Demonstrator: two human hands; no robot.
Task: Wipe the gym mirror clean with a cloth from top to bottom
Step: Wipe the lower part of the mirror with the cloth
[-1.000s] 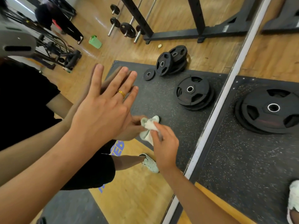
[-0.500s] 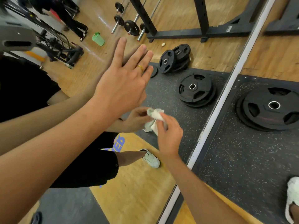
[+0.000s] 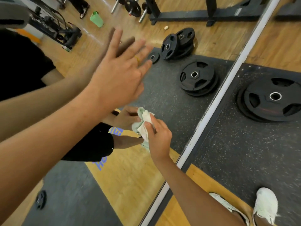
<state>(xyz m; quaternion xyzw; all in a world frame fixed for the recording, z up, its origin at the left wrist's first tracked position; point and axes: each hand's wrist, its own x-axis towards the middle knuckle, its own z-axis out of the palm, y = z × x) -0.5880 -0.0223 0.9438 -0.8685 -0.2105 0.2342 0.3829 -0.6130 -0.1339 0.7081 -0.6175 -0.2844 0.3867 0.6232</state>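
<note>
1. The right hand [image 3: 158, 137] has its grip closed on a bunched pale cloth [image 3: 143, 121], pinching it against the mirror [image 3: 127, 176] glass, near the white mirror frame [image 3: 216, 101] at the floor.
2. The left hand [image 3: 118, 79] is farther up from that frame. Its grip is open, fingers spread, holding nothing. Blur hides whether it touches the glass.
3. With the cloth this close to the frame, the wipe seems to be on its lower passes.
4. To do this well, flatten the cloth for wider contact, press evenly, pull straight down to the frame, and overlap the strokes.
5. Keep the open palm off the glass, since it could leave fresh smears.
</note>
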